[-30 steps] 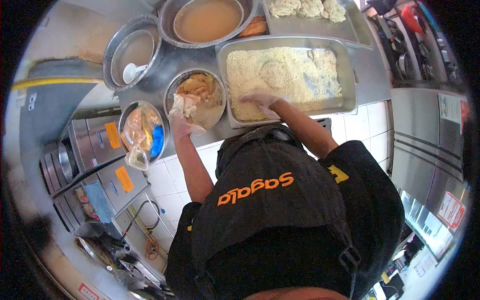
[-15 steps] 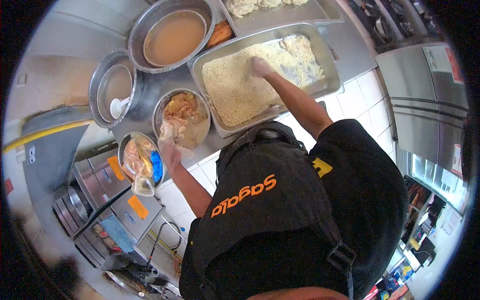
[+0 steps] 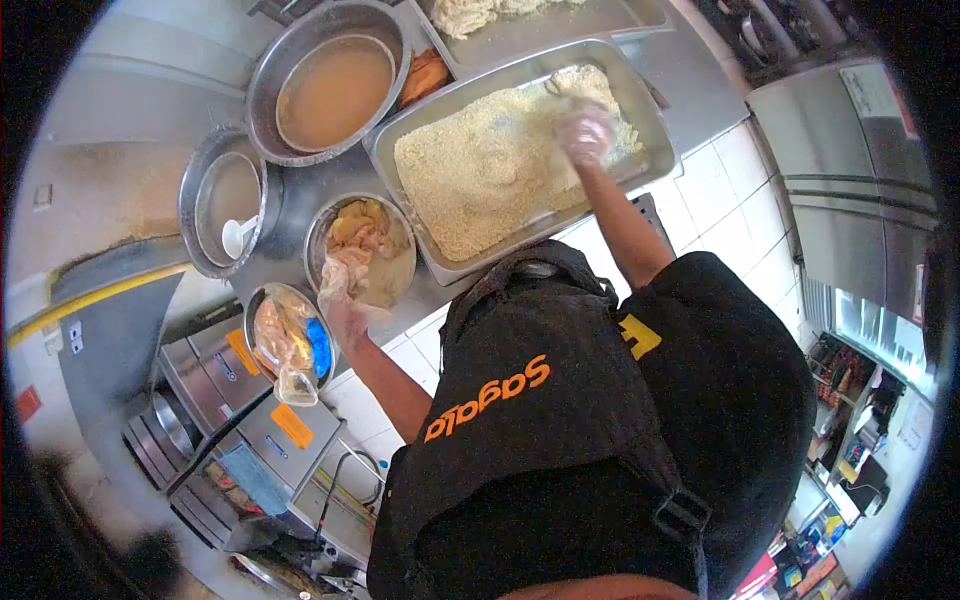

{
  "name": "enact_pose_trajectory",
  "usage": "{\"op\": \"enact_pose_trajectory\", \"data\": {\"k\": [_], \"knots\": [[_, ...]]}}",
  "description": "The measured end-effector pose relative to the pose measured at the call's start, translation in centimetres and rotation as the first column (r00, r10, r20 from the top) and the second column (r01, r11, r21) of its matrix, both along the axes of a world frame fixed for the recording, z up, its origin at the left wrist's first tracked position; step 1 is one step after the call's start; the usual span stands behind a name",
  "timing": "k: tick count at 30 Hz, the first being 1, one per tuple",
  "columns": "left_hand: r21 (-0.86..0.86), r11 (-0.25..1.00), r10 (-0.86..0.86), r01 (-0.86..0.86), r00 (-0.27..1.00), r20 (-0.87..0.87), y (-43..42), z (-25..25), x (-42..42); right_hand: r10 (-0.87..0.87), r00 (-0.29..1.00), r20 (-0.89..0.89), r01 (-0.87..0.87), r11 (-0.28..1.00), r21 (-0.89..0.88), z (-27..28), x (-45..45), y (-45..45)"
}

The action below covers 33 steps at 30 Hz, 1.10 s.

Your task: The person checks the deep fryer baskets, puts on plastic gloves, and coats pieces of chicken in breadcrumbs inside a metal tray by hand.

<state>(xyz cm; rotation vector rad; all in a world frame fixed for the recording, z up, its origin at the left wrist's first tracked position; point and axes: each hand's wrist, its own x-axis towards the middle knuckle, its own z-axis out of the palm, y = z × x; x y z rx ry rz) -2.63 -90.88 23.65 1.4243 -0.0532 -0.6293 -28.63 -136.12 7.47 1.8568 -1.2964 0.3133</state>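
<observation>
My left hand (image 3: 343, 312), in a clear glove, is at the near rim of a metal bowl (image 3: 398, 285) and grips a pale piece of raw meat (image 3: 345, 272). More raw meat (image 3: 358, 225) lies in the bowl, beside cloudy liquid. My right hand (image 3: 586, 136), also gloved, is over the right part of a large metal tray (image 3: 655, 150) of pale crumbly coating (image 3: 460, 170). Motion blurs its fingers, so their shape and anything in them cannot be made out. Near its fingertips, a coated lump (image 3: 585, 82) lies at the tray's far right corner.
A large basin (image 3: 335, 92) of brownish liquid and a smaller basin (image 3: 225, 195) with a white scoop (image 3: 238, 236) stand at the back left. An oval bowl (image 3: 290, 340) holds plastic bags and something blue. Behind the tray is another tray (image 3: 610, 18) with coated pieces.
My right hand has moved from the tray's near left part across the coating to its right side. My left hand stays at the bowl with the meat. The whole view has shifted and turned.
</observation>
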Motion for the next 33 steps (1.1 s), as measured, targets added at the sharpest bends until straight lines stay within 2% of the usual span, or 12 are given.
{"op": "enact_pose_trajectory", "data": {"k": [3,6,8,9,11,13,15,19,23,26,29,33], "knots": [[0.047,0.999,0.000,0.002,0.998,-0.055,0.1,0.1,-0.2,-0.463,0.757,0.460,0.008,0.711,0.703,6.0,-3.6,-2.0],[0.070,0.997,-0.007,0.013,0.996,-0.089,0.2,0.0,-0.1,-0.357,0.828,0.432,0.039,0.806,0.591,1.8,-1.4,-1.2],[0.070,0.997,-0.029,0.036,0.995,-0.095,-0.4,0.1,0.0,-0.079,0.957,-0.280,0.151,0.958,0.245,0.0,-0.2,0.3],[0.034,0.997,-0.062,0.065,0.995,-0.081,-1.1,0.4,-0.1,-0.360,0.883,-0.302,0.333,0.933,-0.140,-1.9,2.1,1.1],[0.019,0.999,-0.034,0.036,0.993,-0.115,-1.6,-0.4,0.3,-0.456,0.861,-0.226,0.361,0.860,-0.362,-2.2,3.3,1.5],[0.013,1.000,0.007,-0.006,0.988,-0.153,-1.5,-1.6,0.6,-0.113,0.981,-0.160,0.103,0.992,-0.068,-1.5,1.7,1.6],[0.012,0.998,0.058,-0.057,0.980,-0.192,-1.2,-2.5,0.4,0.224,0.975,0.008,-0.221,0.954,0.201,0.5,-0.4,2.1],[0.157,0.984,0.092,-0.079,0.993,-0.073,-1.5,-0.7,-0.3,0.097,0.949,0.301,-0.287,0.665,0.690,5.8,-6.9,1.9],[0.217,0.968,0.110,-0.129,0.989,0.099,-0.8,-1.0,-0.7,-0.006,0.890,0.456,-0.428,0.333,0.840,5.3,-6.5,6.0],[0.204,0.970,0.098,-0.133,0.979,0.176,-0.8,-0.7,-0.6,0.334,0.902,0.274,-0.365,0.253,0.896,6.6,-0.4,7.8],[0.201,0.973,0.052,-0.113,0.957,0.287,-0.9,0.6,-1.2,0.218,0.851,0.477,-0.525,0.322,0.788,7.7,3.8,6.5],[0.105,0.991,0.043,-0.079,0.949,0.311,-0.4,-0.4,-0.7,0.203,0.775,0.598,-0.601,-0.056,0.797,6.6,8.8,5.5]]}}
